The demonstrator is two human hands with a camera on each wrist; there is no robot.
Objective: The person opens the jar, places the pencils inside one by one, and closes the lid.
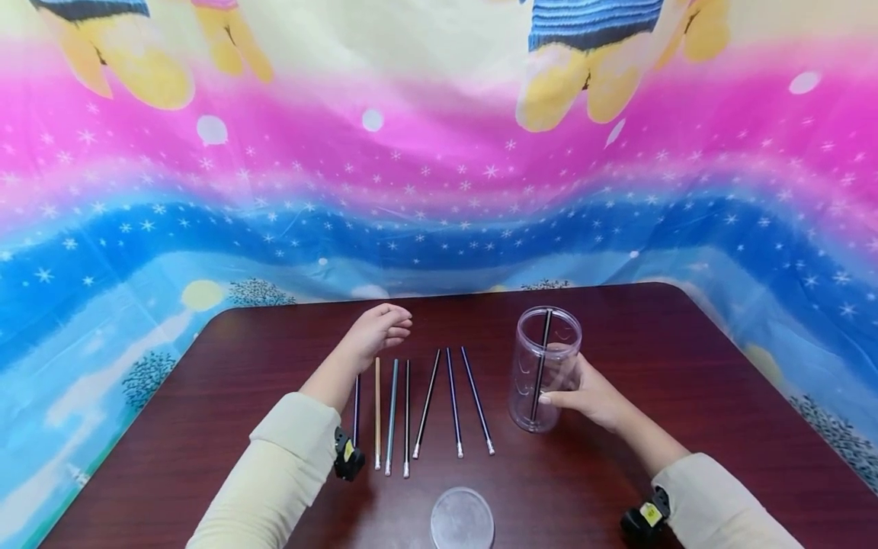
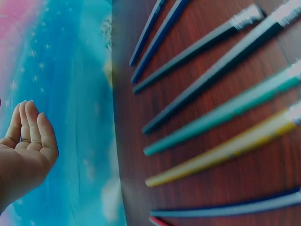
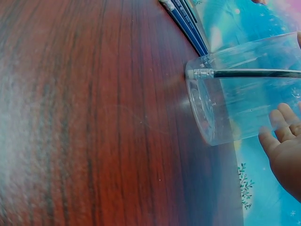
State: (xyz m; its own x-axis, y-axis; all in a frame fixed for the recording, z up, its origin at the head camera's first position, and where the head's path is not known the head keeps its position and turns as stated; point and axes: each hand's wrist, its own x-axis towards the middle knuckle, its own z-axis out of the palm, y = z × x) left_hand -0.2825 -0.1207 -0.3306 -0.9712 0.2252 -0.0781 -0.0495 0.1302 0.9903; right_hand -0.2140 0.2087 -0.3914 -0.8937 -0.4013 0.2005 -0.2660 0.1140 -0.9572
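My right hand [image 1: 593, 393] grips a clear plastic jar [image 1: 524, 374] from its right side, thumb in front and fingers behind. Inside the jar leans one dark pencil [image 1: 542, 362], its eraser end down at the base, as the right wrist view also shows. My left hand [image 1: 376, 333] hovers beyond the far ends of a row of pencils, holding nothing, its fingers loosely bent. Below it lie a yellow pencil [image 1: 377, 415], a teal pencil [image 1: 392, 419] and a black pencil [image 1: 407, 419]. The left forearm partly hides a purple pencil [image 1: 357, 412].
Farther right in the row lie another black pencil [image 1: 427, 404] and two blue pencils [image 1: 454, 404], erasers toward me. A round translucent lid [image 1: 463, 520] lies at the table's near side. Behind the dark wooden table [image 1: 274, 343] hangs a colourful printed cloth [image 1: 439, 168].
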